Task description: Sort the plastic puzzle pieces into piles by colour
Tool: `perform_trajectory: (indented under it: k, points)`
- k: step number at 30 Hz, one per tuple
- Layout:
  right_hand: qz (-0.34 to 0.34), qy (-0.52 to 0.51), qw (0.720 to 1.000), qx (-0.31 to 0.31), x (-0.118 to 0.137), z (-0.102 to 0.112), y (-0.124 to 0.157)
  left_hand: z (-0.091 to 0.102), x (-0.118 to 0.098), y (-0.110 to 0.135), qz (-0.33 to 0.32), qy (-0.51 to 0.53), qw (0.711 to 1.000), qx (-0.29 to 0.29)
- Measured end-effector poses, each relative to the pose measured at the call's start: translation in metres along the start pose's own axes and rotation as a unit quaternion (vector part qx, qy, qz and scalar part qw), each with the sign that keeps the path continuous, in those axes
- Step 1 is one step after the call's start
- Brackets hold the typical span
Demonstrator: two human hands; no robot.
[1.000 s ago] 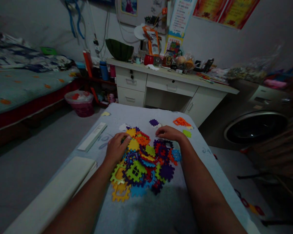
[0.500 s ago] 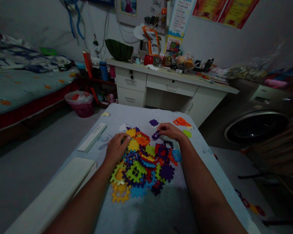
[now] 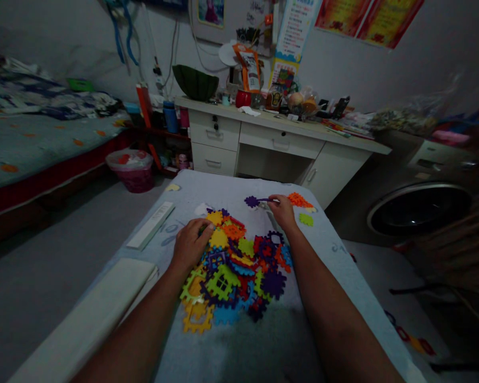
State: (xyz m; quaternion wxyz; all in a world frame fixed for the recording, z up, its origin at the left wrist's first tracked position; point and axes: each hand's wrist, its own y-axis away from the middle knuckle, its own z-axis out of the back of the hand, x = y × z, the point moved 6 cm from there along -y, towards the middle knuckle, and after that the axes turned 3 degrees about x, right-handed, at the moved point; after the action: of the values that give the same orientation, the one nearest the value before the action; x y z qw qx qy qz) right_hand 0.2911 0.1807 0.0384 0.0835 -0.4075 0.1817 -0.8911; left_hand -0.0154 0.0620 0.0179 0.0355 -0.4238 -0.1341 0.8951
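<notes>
My right hand (image 3: 281, 209) pinches a purple building-block piece (image 3: 264, 200), turned edge-on, beside another purple toothed piece (image 3: 251, 201) lying on the cloth. My left hand (image 3: 192, 239) rests on the left edge of a heap of toothed plastic pieces, its fingers curled by a yellow piece (image 3: 218, 238); what they hold, if anything, is hidden. In the heap lie a green window piece (image 3: 222, 282), a dark purple square (image 3: 274, 284), an orange piece (image 3: 233, 231) and several others in blue, red and yellow.
An orange pile of pieces (image 3: 299, 200) and a green piece (image 3: 306, 219) lie at the far right of the cloth-covered table (image 3: 271, 340). A long white box (image 3: 151, 224) lies along the left edge. Behind stands a white desk (image 3: 215, 135); a washing machine (image 3: 419, 186) is at right.
My right hand has moved away from me and to the right with the purple piece, which has turned from face-up to edge-on. My left hand stays in place.
</notes>
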Motion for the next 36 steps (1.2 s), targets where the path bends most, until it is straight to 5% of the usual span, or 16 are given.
perform_trajectory:
  k: [7, 21, 29, 36]
  points:
    - [0.073, 0.015, 0.994, 0.081, -0.006, -0.030, 0.002, 0.000, 0.000, 0.000, -0.005, -0.010, 1.000, 0.004]
    - [0.023, 0.120, 0.962, 0.243, -0.013, -0.047, 0.011, 0.001, -0.002, 0.000, 0.002, -0.011, 1.000, 0.005]
    - [0.006, 0.118, 0.964, 0.237, 0.010, -0.013, 0.009, 0.000, 0.000, 0.000, 0.003, -0.012, 1.000, 0.006]
    - [-0.026, 0.172, 0.923, 0.343, 0.018, 0.025, 0.012, 0.000, 0.000, 0.000, 0.007, -0.009, 1.000, 0.010]
